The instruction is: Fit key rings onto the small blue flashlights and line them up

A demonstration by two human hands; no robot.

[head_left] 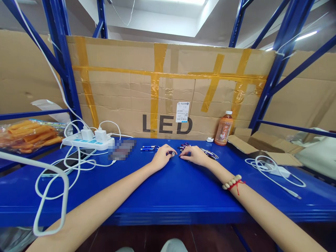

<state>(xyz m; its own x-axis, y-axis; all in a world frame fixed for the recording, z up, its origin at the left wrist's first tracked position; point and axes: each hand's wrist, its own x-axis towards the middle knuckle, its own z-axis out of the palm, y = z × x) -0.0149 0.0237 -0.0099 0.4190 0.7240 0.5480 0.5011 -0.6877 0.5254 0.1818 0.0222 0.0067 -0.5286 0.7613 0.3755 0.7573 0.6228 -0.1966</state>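
Both hands are resting far out on the blue desk [168,196], close together in front of the cardboard sheet marked LED [168,91]. The left hand [161,156] is curling its fingers around a small silvery item [173,153], which is sitting at its fingertips just beside the other hand; the item is too small to make out, and I cannot tell whether the grip is actually closing on it or only touching it. The right hand [194,155] is lying palm down with its fingers bent, fingertips touching the desk near that same item; whether it is pinching anything cannot be told. Its wrist is wearing a bead bracelet [232,182] with a red thread. Just behind the hands a cluster of small pens [185,145] is lying, with two blue pens [148,148] lying side by side to the left of it. Farther right an orange drink bottle [224,128] is standing upright against the cardboard, next to an open flat carton [262,148] and a coiled white cable [273,171]. On the left a power strip [88,142] is carrying two white chargers, their cords looping over a phone [65,166] lying flat on the desk.
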